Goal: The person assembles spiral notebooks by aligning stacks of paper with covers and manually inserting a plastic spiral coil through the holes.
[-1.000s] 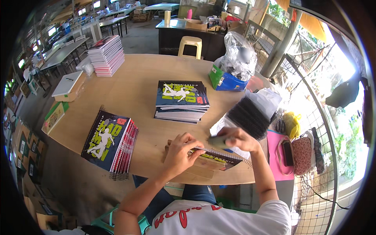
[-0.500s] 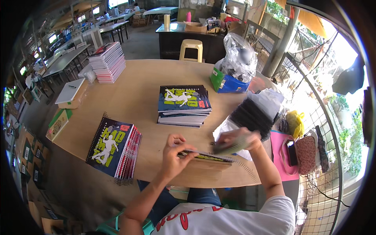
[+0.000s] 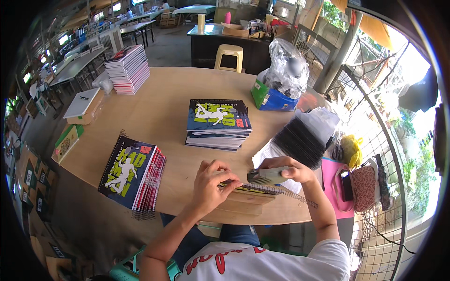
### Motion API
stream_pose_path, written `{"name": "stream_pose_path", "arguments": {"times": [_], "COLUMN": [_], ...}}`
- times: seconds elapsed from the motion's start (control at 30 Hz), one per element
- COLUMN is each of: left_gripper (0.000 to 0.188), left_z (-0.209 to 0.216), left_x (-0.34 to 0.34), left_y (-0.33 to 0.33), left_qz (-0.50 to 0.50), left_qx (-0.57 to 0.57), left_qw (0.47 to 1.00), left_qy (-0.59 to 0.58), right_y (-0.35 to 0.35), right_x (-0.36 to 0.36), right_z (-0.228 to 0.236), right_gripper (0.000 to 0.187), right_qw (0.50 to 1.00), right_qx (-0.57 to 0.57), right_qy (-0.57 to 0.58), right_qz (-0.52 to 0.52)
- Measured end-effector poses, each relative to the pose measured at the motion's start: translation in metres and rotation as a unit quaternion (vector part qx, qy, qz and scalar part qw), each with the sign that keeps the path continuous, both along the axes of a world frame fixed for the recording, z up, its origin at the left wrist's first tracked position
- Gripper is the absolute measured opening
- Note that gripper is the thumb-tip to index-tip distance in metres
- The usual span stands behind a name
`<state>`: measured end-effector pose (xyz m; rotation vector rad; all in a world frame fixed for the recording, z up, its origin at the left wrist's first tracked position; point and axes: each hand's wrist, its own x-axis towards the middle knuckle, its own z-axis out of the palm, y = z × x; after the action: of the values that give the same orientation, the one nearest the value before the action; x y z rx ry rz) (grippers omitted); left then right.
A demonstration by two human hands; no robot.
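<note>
The four o'clock tool [image 3: 274, 174] is grey-green, the eight o'clock notebooks [image 3: 131, 179] navy (white figure [image 3: 123, 174], lime lettering [image 3: 136, 159]), the three o'clock bag [image 3: 352, 146] yellow.

Through the feed I see large lime-green letters and a smaller white line of print on the covers topping the middle notebook stack [image 3: 218, 124] and the left notebook stack [image 3: 132, 175], partly hidden lime lettering on the held notebook [image 3: 257, 188], red script across the white shirt [image 3: 269, 266], and labels [image 3: 39, 204] too small to read on cardboard boxes [image 3: 33, 188].
</note>
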<state>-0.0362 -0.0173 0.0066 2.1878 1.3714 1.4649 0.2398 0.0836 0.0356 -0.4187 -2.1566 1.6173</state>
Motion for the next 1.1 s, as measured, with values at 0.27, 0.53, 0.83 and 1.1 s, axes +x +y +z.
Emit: {"name": "stream_pose_path", "arguments": {"times": [0.27,0.53,0.83,1.1], "left_gripper": [0.012,0.026,0.021,0.022], "left_z": [0.003,0.027,0.023,0.014], "left_x": [-0.002,0.011,0.022,0.013], "left_y": [-0.001,-0.008,-0.006,0.000], "left_qz": [-0.017,-0.030,-0.070,-0.085], "left_qx": [-0.035,0.004,-0.030,-0.041], "left_qw": [0.999,0.987,0.994,0.991], "left_qy": [0.004,0.159,0.082,0.100], "right_y": [-0.007,0.006,0.037,-0.014], "right_x": [-0.001,-0.011,-0.002,0.019], "right_z": [-0.013,-0.033,-0.094,-0.124], "right_gripper": [0.053,0.040,0.051,0.053], "right_qw": [0.985,0.927,0.808,0.798], "right_qx": [-0.155,0.277,0.451,0.478], "right_qy": [0.034,-0.210,-0.195,-0.267], "right_qz": [-0.065,-0.140,-0.326,-0.254]}}
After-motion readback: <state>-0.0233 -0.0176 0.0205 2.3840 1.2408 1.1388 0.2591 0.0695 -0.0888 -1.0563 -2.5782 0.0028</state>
